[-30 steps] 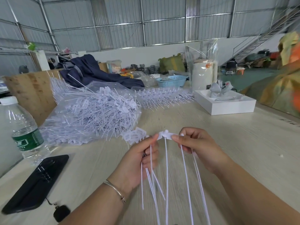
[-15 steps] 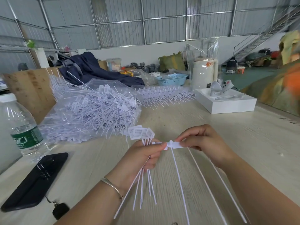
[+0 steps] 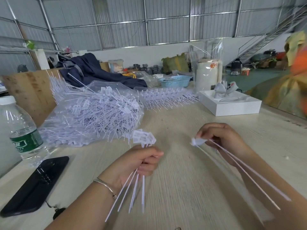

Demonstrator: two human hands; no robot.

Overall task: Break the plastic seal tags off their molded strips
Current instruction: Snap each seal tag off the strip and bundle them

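1. Pale wood-grain table (image 3: 191,188) across the whole foreground, both forearms reaching in over it.
2. Big clear bag of loose seal tags (image 3: 93,117) on the table, far left of centre – white stems sticking out in every direction.
3. Row of unbroken molded strips (image 3: 167,97) lying behind the bag, just left of a white box (image 3: 232,105).
4. Water bottle (image 3: 20,130) upright at the left edge, green label; black phone (image 3: 34,185) flat on the table just in front of it.
5. Left hand (image 3: 141,163) – fingers curled tight round a bunch of separated tags (image 3: 143,138), flat heads fanned above the fist, stems hanging out below the palm toward the camera. Thin bracelet (image 3: 106,186) on that wrist.
6. Right hand (image 3: 222,138) – thumb and fingers pinching the head end of a strip remnant (image 3: 198,141), a few long stems trailing down and right past the forearm. Blurred, so cannot tell the exact count of stems.
7. Hands well apart, above the table, nothing joining the two bunches.
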